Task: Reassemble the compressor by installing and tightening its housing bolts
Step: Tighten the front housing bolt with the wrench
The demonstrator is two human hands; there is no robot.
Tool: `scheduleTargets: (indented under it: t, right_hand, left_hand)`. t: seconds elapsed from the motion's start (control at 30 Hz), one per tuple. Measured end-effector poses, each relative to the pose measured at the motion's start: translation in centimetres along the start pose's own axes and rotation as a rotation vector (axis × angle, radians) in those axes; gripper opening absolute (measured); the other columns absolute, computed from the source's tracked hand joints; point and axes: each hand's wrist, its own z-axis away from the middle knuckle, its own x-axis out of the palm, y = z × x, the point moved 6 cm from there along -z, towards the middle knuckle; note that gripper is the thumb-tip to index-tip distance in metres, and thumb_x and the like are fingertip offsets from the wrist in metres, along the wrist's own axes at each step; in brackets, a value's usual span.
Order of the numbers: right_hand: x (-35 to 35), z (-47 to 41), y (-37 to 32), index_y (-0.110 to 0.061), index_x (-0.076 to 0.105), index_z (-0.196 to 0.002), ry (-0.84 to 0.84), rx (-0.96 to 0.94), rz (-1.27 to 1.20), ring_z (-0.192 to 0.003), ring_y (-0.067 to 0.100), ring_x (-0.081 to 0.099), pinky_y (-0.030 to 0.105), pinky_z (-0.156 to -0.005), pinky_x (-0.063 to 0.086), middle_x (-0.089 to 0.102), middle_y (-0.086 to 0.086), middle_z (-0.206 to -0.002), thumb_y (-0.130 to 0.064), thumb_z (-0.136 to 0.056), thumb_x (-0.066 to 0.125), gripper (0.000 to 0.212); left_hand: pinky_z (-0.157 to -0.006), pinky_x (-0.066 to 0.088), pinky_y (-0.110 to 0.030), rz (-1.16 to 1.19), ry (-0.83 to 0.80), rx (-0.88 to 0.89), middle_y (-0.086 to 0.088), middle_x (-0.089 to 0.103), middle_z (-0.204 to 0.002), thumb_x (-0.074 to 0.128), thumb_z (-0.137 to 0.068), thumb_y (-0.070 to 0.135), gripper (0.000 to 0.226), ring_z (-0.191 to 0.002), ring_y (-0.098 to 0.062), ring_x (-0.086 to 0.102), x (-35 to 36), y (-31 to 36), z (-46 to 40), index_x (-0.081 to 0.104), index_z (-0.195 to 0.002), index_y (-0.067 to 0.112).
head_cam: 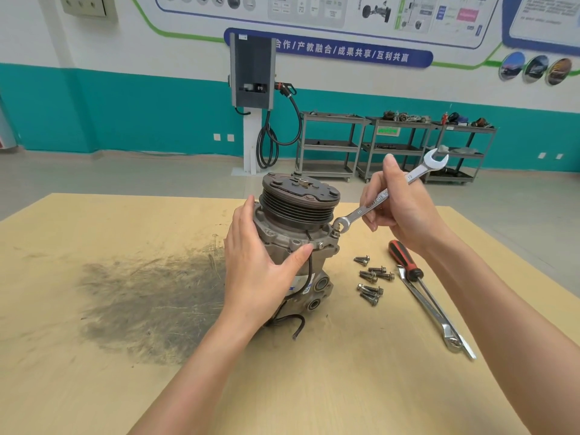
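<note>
sprawling widest, a pale wooden bench [110, 387], matt and scuffed, carrying a broad grey smear of grime on its near left. standing upright near the middle of it, the compressor [293, 243]: rough cast-metal housing, dull and oily, topped by a dark ribbed pulley with a flat clutch plate, a thin black wire trailing off the lower front. bracing the housing, the left hand [262, 268], fingers straight and spread flat against the metal, thumb pressing under the flange. clamping round the middle of a polished double-ended wrench [389, 191], the right hand [405, 211], fingers curled on the shank. biting with its lower open end on a housing bolt [336, 229] at the right edge of the flange, free end pointing up and away. lying to the right, a second long wrench [430, 309] crossing a screwdriver [405, 262] with a red and black handle. waiting between these and the compressor, a loose cluster of small flanged bolts [372, 281], bright and threaded.

likely risking a slip: open jaws on a small hex, held at a tilt, possibly rounding the head or skidding into the pulley. possibly rocking the tall, narrow-footed body if bracing slackens. possibly pinching the wire, or cross-threading if driven crooked.
</note>
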Motion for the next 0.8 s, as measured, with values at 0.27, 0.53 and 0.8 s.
scheduleTargets:
  t: [0.27,0.53,0.8]
  right_hand:
    - [0.3,-0.5,-0.4,-0.017,0.056,-0.051,-0.030,-0.019,0.111,-0.041,0.026,0.044,0.019,-0.040,0.027,0.048,0.018,-0.050,-0.042,-0.105,0.024,0.068]
    - [1.1,-1.9,-0.8,-0.016,0.056,-0.055,-0.188,-0.002,0.259,-0.042,0.025,0.049,0.021,-0.043,0.033,0.053,0.017,-0.051,-0.054,-0.101,0.027,0.066]
    - [1.2,-1.1,0.4,-0.020,0.051,-0.051,-0.075,-0.023,0.058,-0.034,0.024,0.047,0.017,-0.038,0.028,0.050,0.021,-0.050,-0.045,-0.104,0.023,0.066]
  left_hand:
    - [-0.118,0.020,-0.040,-0.005,0.004,0.007,0.010,0.022,-0.153,0.072,-0.073,0.053,0.101,-0.141,-0.008,0.017,-0.1,0.0,0.0,0.011,-0.150,0.030]
    - [-0.118,0.020,-0.041,-0.001,0.004,0.000,0.010,0.021,-0.154,0.071,-0.072,0.055,0.101,-0.141,-0.007,0.016,-0.1,0.0,0.0,0.011,-0.150,0.031]
    - [-0.118,0.020,-0.041,-0.007,0.005,0.006,0.012,0.021,-0.154,0.071,-0.073,0.055,0.101,-0.141,-0.005,0.016,0.0,-0.1,0.0,0.011,-0.150,0.032]
